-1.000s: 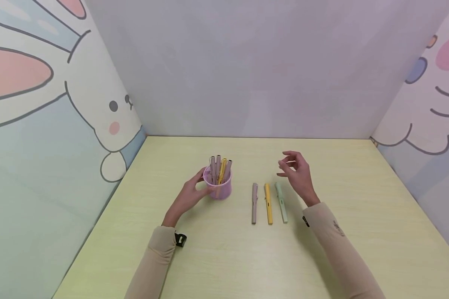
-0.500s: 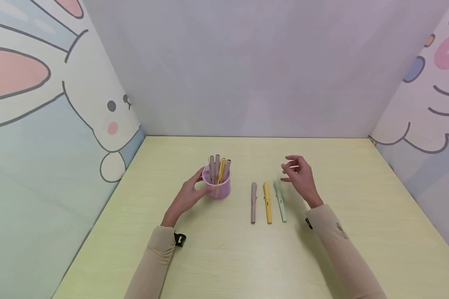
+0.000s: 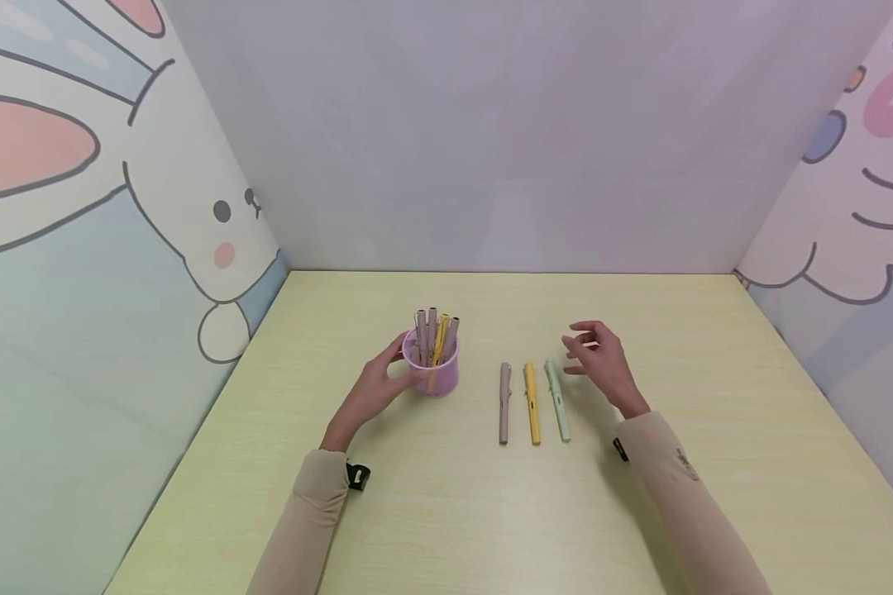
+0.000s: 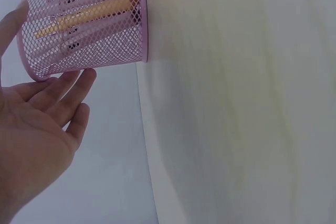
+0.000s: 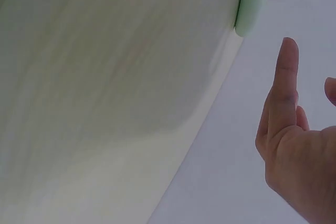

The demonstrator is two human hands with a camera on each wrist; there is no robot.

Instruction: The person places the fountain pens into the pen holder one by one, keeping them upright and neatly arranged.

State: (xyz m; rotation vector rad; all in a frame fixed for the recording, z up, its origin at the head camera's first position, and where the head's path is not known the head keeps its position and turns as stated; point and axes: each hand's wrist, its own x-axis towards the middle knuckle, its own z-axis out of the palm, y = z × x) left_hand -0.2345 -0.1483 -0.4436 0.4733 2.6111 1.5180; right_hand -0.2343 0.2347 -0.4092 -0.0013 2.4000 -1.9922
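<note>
A pink mesh pen holder (image 3: 442, 383) stands on the table, with several mauve pens and a yellow one upright in it. My left hand (image 3: 374, 392) holds it from the left, thumb at the front and fingers round the back; the left wrist view shows the mesh wall (image 4: 94, 59) between thumb and fingers. To the right lie a mauve pen (image 3: 504, 405), a yellow pen (image 3: 532, 406) and a light green pen (image 3: 558, 403), roughly side by side. My right hand (image 3: 601, 364) hovers just right of the green pen's far end, fingers loosely bent, holding nothing.
The pens lie on a pale yellow-green wooden table (image 3: 446, 512). A plain grey-lilac wall (image 3: 506, 149) rises at the table's far edge. Side panels with cartoon animals (image 3: 193, 207) border it left and right.
My right hand has moved down and slightly right, nearer to the table beside the green pen. The left hand and the pen holder have stayed in place.
</note>
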